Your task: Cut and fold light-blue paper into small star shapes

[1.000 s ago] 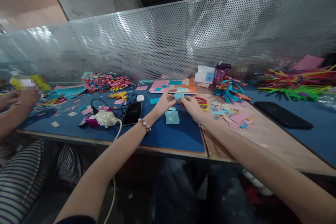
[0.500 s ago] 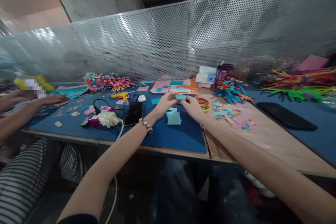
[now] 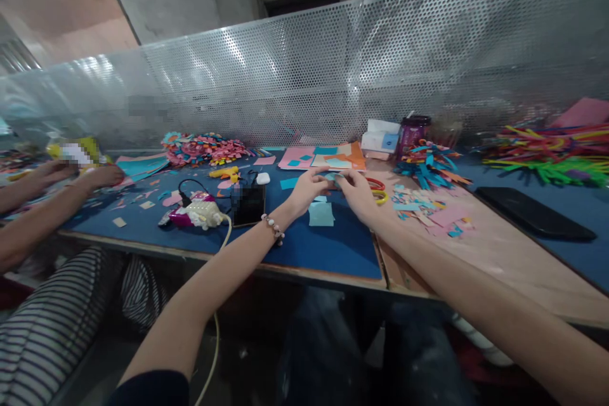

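Between my fingertips is a small light-blue piece of paper (image 3: 332, 176), partly hidden by the fingers. My left hand (image 3: 309, 190), with a beaded bracelet (image 3: 273, 228) at the wrist, pinches it from the left. From the other side my right hand (image 3: 354, 193) grips it, fingers bent together. Below them, light-blue paper squares (image 3: 321, 214) lie on the blue table mat (image 3: 328, 254). A brighter blue strip (image 3: 288, 183) rests left of my left hand. Scissors with red and yellow handles (image 3: 378, 190) lie just right of my right hand, their blades hidden.
A power strip (image 3: 200, 214) with a cable, a phone (image 3: 248, 205) and a yellow glue gun (image 3: 225, 173) lie to the left. Coloured sheets (image 3: 297, 157) are behind, paper scraps (image 3: 419, 203) and a dark case (image 3: 533, 211) right. At far left a co-worker's hands (image 3: 102, 177) work.
The blue paper between my fingers is now more covered, the fingertips having closed around it. The whole view has shifted slightly, so things appear farther right. The co-worker's hands have moved.
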